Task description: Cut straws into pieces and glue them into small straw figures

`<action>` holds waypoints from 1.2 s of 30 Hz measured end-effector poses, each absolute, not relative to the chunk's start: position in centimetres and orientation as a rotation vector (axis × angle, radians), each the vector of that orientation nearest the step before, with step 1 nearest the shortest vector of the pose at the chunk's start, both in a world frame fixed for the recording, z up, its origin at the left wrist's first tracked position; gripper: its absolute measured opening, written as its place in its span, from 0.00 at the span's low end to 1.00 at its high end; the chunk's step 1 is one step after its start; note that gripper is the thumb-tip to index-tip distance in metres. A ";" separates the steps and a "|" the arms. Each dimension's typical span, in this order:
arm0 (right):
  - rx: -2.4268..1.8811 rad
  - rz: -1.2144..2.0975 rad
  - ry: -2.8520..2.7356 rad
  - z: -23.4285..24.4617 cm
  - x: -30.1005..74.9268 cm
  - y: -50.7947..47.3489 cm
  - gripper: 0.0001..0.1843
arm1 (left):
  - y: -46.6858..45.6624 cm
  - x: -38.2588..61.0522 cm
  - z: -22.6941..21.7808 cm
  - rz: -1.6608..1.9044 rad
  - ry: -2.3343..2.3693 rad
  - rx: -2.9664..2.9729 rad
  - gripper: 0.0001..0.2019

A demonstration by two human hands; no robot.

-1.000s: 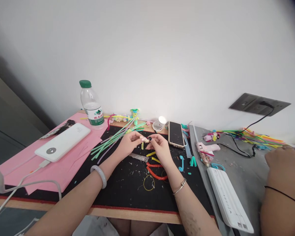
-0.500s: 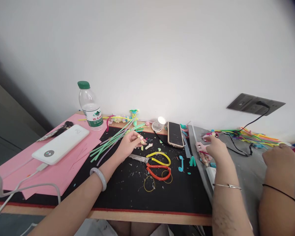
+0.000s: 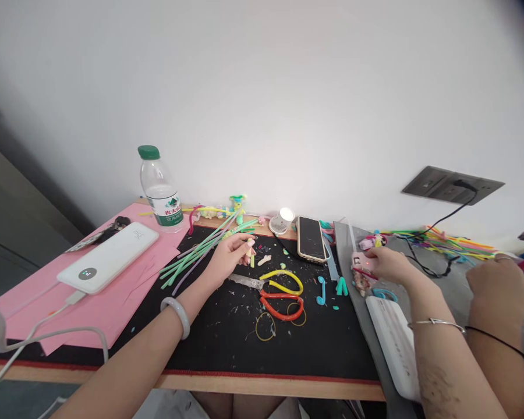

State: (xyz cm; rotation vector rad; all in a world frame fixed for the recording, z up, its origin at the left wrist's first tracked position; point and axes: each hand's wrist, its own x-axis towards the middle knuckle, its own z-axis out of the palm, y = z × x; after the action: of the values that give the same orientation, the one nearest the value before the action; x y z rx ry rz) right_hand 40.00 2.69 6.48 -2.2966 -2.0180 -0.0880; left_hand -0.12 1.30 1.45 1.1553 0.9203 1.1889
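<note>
My left hand, with a pale bangle at its wrist, pinches a small pink and yellow figure above the black mat. My right hand is closed round a pink hot glue gun, on which a red light shows; a clear stick rises behind it. Between the hands lie scissors with one yellow and one red handle. Green fuzzy stems lie beside my left hand. Bent blue and teal pieces are on the mat.
A water bottle and a white power bank stand left, over pink paper. A phone and paper cup are at the back. Near my right forearm lies a white power strip; a co-worker's hand is beyond.
My right hand has come down onto the glue gun, and its forearm has swung right, uncovering the white power strip. The figure in my left hand has turned more upright.
</note>
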 end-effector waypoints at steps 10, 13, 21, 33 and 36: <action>-2.088 0.135 -1.907 11.5 36.1 0.4 0.05 | 1.2 -0.2 1.3 1.205 0.862 1.107 0.15; -1.841 0.411 -1.771 11.7 33.0 -0.1 0.08 | 1.3 -0.1 1.2 1.212 0.834 1.065 0.15; -1.582 0.843 -1.636 8.2 26.7 1.1 0.13 | 1.3 -0.2 1.0 1.201 0.763 0.956 0.16; -1.344 1.136 -1.656 2.1 22.2 0.9 0.12 | 1.3 -0.3 0.9 1.168 0.839 1.013 0.20; -1.373 1.106 -1.669 1.9 21.7 0.7 0.11 | 1.2 -0.1 1.0 1.142 0.898 1.041 0.20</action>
State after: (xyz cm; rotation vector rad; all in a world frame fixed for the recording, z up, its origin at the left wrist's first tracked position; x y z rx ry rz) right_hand 21.66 0.70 1.90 -1.3731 -1.6691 1.1057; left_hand -0.14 1.19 1.01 1.0412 0.8976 1.1417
